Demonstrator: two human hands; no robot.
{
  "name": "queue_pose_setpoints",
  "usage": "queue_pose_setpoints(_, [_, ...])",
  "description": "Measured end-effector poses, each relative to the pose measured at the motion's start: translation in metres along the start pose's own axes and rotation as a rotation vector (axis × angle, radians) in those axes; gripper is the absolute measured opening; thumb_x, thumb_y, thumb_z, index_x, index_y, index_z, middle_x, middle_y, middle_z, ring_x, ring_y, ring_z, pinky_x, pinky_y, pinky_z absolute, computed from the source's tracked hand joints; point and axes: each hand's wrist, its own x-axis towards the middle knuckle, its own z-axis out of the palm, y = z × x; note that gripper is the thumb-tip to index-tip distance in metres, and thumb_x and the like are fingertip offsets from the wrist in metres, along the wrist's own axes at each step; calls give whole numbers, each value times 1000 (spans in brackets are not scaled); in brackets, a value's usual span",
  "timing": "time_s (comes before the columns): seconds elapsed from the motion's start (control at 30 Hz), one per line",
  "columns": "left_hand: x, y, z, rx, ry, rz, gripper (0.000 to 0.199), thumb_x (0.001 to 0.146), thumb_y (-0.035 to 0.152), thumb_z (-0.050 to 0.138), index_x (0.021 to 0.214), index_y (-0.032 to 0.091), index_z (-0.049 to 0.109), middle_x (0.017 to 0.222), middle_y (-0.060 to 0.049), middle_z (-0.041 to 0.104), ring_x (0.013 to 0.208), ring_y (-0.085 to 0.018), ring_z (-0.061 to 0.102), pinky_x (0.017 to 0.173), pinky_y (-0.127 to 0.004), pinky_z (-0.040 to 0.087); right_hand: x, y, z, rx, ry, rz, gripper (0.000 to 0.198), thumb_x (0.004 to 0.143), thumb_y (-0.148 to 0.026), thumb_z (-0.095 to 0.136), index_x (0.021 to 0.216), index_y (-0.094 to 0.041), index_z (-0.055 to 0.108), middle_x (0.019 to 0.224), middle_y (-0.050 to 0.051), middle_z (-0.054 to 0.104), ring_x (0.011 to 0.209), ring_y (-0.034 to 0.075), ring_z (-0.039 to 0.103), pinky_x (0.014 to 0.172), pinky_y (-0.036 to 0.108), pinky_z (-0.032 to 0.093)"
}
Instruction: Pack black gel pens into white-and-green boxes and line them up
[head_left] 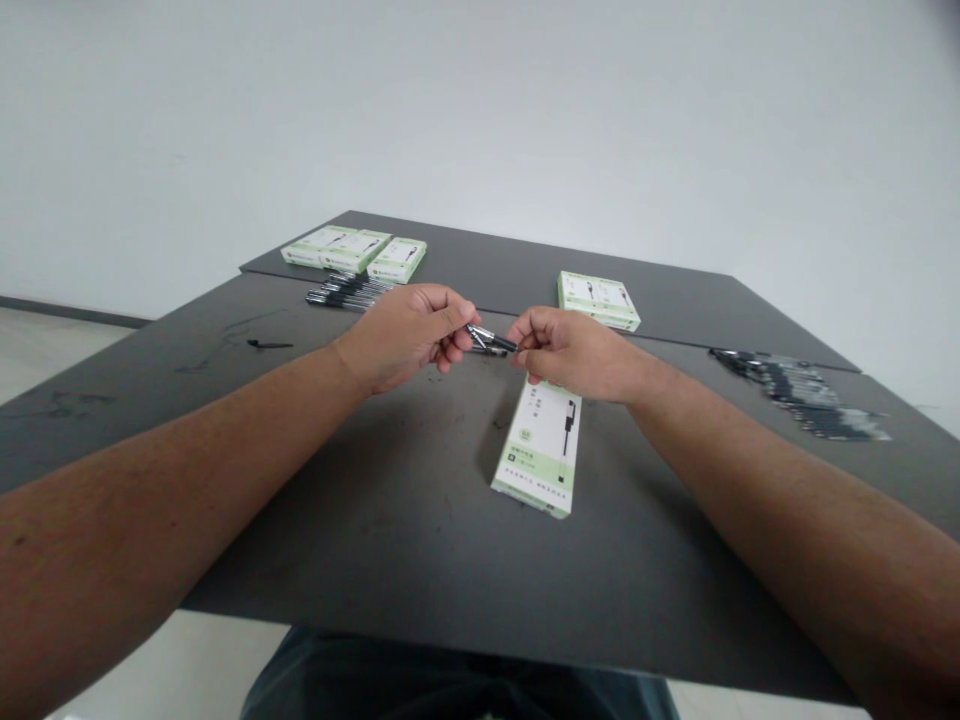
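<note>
Over the middle of the table, my left hand [416, 335] is closed round a few black-and-clear pens [484, 334], whose dark ends point right. At those ends, my right hand [577, 352] has its thumb and fingertips pinched together on a pen. Below the right hand lies a white and green pen box [538, 445] with a pen picture on its face; the fingers cover its far end. Just past my left hand is a pile of pens [349, 290], partly hidden by it.
Several similar boxes [337, 247] lie at the back left, and more boxes [598, 298] at the back right. A spread of pens [802, 393], some looking wrapped in clear plastic, lies far right. One small black pen cap-like piece [268, 344] sits on the dark table [420, 560] at left.
</note>
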Motion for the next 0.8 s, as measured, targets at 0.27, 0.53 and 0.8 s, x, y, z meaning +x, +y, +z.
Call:
queue_pose_setpoints(0.27, [-4, -1, 19, -82, 47, -45, 21, 107, 22, 73, 88, 16, 69, 65, 1, 67, 51, -11, 61, 46, -21, 49, -5, -11, 12, -212, 143, -149, 15, 91, -20, 66, 106, -23, 67, 91, 1, 78, 79, 19, 67, 73, 32, 46])
queue_pose_setpoints(0.53, [-3, -15, 19, -192, -18, -27, 22, 106, 26, 78, 89, 18, 66, 67, 3, 67, 53, -10, 61, 50, -21, 50, -5, -12, 8, -198, 126, -137, 18, 91, -16, 66, 107, -22, 70, 94, 2, 82, 80, 19, 70, 75, 33, 50])
queue_pose_setpoints(0.8, [-3, -19, 22, -246, -21, 44, 23, 102, 29, 84, 90, 17, 68, 67, 2, 67, 57, -12, 63, 54, -22, 54, -5, -7, 14, -299, 226, -244, 21, 90, -14, 64, 108, -23, 68, 94, 1, 80, 82, 20, 70, 76, 33, 47])
